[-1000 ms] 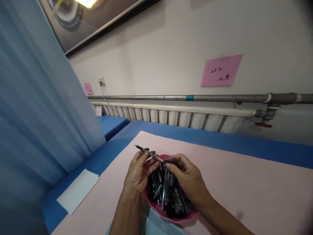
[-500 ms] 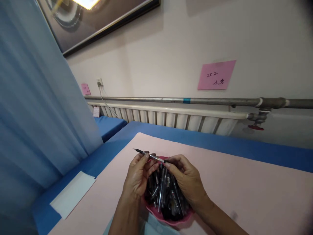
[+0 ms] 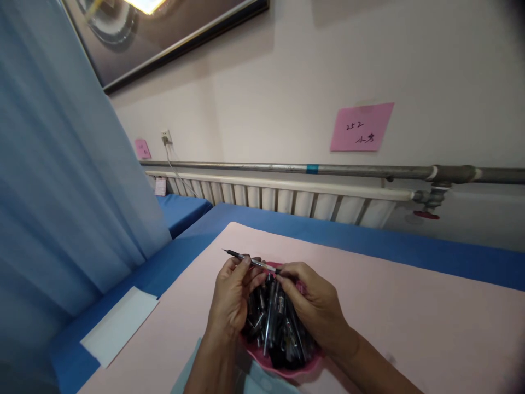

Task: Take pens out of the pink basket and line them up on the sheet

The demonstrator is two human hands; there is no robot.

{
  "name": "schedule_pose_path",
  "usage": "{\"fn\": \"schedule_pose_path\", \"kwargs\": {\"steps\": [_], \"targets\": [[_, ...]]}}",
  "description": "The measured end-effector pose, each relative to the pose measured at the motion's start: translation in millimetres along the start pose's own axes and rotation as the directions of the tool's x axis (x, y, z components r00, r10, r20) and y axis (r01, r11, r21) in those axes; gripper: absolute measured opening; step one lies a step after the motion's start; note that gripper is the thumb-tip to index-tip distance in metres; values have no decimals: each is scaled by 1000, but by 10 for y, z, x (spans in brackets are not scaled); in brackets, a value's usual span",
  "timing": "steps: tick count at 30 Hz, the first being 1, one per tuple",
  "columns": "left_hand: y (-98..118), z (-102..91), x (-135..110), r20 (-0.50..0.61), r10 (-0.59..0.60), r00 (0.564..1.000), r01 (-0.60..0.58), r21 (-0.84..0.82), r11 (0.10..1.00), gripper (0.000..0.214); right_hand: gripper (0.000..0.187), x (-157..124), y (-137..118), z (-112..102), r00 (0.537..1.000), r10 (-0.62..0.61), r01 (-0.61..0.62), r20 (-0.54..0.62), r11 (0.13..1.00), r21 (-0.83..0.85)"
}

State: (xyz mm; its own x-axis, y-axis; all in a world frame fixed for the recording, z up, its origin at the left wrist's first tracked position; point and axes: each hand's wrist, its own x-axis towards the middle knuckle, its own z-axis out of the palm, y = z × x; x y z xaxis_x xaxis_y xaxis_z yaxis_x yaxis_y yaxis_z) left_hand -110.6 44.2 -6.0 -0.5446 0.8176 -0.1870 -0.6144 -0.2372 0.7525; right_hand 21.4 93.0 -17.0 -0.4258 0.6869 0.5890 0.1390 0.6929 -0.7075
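Note:
Both of my hands hold one thin black pen (image 3: 250, 260) level above a pink bowl (image 3: 287, 365) heaped with several dark pens (image 3: 273, 328). My left hand (image 3: 232, 298) pinches the pen near its middle, with the tip pointing left and away. My right hand (image 3: 314, 303) has its fingers closed on the pen's other end, over the bowl. The bowl rests on a pale pink sheet (image 3: 410, 312) that covers the table.
A blue cloth (image 3: 369, 238) borders the pink sheet. A white paper (image 3: 118, 325) lies at the left, and a light blue sheet (image 3: 254, 380) sits under the bowl's near side. A blue curtain (image 3: 61, 191) hangs at left. A radiator (image 3: 287, 200), pipe and pink note (image 3: 361, 127) line the wall.
My hands and the pen have stayed almost still above the bowl. The view has shifted slightly, so the wall note and paper sit a little further left.

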Motion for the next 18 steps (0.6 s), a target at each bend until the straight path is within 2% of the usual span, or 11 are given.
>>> {"fn": "schedule_pose_path", "kwargs": {"steps": [8, 14, 18], "targets": [[-30, 20, -16, 14, -18, 1000, 18, -7, 1000, 8, 7, 13, 9, -17, 997, 63, -60, -50, 997, 55], [-57, 54, -23, -13, 5, 1000, -6, -45, 999, 10, 9, -9, 56, -42, 991, -137, 136, -2, 989, -65], [-106, 76, -27, -54, -1, 999, -3, -81, 997, 12, 12, -9, 87, -62, 977, -214, 213, 9, 969, -122]]}}
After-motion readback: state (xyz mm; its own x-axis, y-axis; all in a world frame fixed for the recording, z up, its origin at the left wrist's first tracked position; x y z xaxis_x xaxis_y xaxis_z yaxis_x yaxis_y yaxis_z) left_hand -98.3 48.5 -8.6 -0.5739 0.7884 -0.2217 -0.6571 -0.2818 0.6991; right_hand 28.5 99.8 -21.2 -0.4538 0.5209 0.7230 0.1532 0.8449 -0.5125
